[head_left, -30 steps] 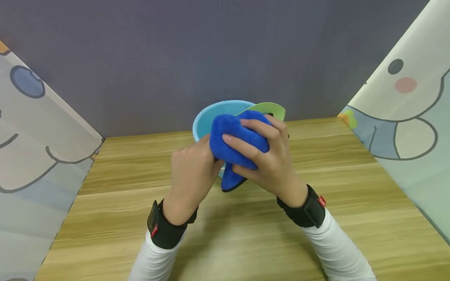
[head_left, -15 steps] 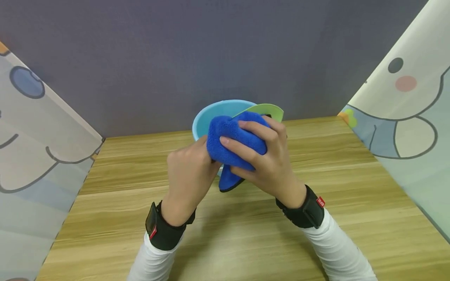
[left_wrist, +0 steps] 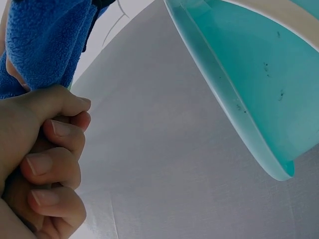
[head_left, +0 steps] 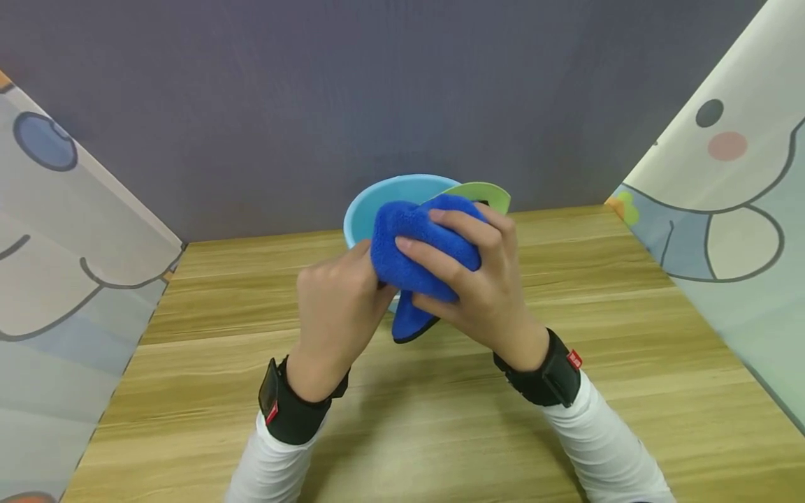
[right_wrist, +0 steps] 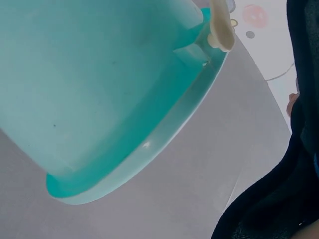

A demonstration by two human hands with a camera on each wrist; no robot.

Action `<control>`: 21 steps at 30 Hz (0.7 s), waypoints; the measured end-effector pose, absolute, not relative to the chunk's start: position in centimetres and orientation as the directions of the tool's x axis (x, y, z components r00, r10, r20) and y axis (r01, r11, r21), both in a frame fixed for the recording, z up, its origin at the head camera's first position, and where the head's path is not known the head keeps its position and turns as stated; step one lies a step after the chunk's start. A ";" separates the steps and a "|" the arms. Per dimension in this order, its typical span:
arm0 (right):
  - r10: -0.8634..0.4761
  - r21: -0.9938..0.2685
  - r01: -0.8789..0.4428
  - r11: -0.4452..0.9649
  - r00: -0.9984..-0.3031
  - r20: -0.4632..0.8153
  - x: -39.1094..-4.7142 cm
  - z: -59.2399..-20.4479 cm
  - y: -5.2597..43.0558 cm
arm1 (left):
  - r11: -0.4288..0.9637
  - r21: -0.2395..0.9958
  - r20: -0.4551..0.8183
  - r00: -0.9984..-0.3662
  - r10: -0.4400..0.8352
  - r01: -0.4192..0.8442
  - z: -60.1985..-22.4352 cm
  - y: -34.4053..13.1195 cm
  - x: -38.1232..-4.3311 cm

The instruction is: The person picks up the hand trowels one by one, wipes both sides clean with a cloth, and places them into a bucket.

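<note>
A plush blue cloth [head_left: 421, 241] with black edging is bunched between the hands over a light blue bucket [head_left: 365, 213]. My right hand [head_left: 481, 279] grips the cloth, fingers spread over its top. Out from behind cloth and fingers sticks a light green thing [head_left: 493, 194] with a curved edge, most of it covered. My left hand [head_left: 339, 300] makes a fist at the cloth's left side. Seen by the left wrist camera, its fingers [left_wrist: 57, 164] are curled right below the cloth [left_wrist: 45, 45]. I cannot tell for sure what the fist encloses; the green thing's near end is hidden there.
The bucket's wall [left_wrist: 284, 74] and cream handle [left_wrist: 284, 15] fill the right of the left wrist view. A wood-grain table [head_left: 220, 391] lies below, a grey panel [head_left: 251, 126] stands behind, and cartoon-printed panels [head_left: 723, 175] flank both sides.
Both hands, with the cloth and the green thing, shift slightly left and then partly back. The grips look the same throughout, and the bucket stays in place.
</note>
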State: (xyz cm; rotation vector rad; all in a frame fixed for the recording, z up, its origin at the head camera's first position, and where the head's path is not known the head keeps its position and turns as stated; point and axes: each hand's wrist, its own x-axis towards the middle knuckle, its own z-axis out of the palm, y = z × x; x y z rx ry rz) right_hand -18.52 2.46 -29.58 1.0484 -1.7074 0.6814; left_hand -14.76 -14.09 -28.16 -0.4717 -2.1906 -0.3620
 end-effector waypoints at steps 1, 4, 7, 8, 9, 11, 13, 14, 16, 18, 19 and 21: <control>-0.333 0.025 -0.881 0.472 -0.152 0.931 -18.5 -29.6 2.5 | 0.888 0.092 0.793 -0.572 0.208 0.450 -28.2 -14.1 -14.7; -0.322 0.013 -0.880 0.475 -0.161 0.933 -18.6 -29.7 2.6 | 0.892 0.085 0.793 -0.572 0.210 0.445 -28.2 -14.0 -14.7; -0.308 0.007 -0.878 0.478 -0.160 0.938 -18.7 -29.7 2.6 | 0.897 0.074 0.795 -0.569 0.210 0.435 -28.2 -14.0 -14.7; -0.302 0.005 -0.878 0.478 -0.158 0.940 -18.8 -29.7 2.5 | 0.898 0.072 0.795 -0.569 0.210 0.433 -28.2 -14.0 -14.7; -0.297 0.005 -0.879 0.478 -0.156 0.942 -18.8 -29.7 2.5 | 0.899 0.072 0.795 -0.569 0.210 0.432 -28.2 -14.0 -14.8; -0.285 0.004 -0.879 0.477 -0.150 0.947 -18.8 -29.6 2.4 | 0.900 0.070 0.794 -0.570 0.211 0.430 -28.2 -14.1 -14.8; -0.276 0.002 -0.880 0.475 -0.147 0.950 -18.9 -29.6 2.4 | 0.901 0.068 0.793 -0.571 0.212 0.429 -28.2 -14.1 -14.8; -0.275 0.001 -0.880 0.475 -0.148 0.950 -18.9 -29.7 2.4 | 0.901 0.066 0.791 -0.573 0.214 0.428 -28.2 -14.1 -14.8; -0.274 -0.001 -0.880 0.476 -0.149 0.950 -18.9 -29.7 2.4 | 0.903 0.061 0.792 -0.572 0.215 0.424 -28.3 -14.1 -14.8; -0.277 -0.004 -0.878 0.478 -0.155 0.948 -19.0 -29.8 2.4 | 0.904 0.056 0.793 -0.569 0.218 0.423 -28.3 -14.1 -14.7; -0.278 -0.005 -0.877 0.480 -0.157 0.948 -19.0 -29.8 2.4 | 0.904 0.053 0.793 -0.568 0.220 0.423 -28.3 -14.2 -14.7; -0.272 -0.007 -0.874 0.486 -0.159 0.949 -19.0 -29.9 2.5 | 0.905 0.047 0.795 -0.565 0.223 0.423 -28.2 -14.2 -14.7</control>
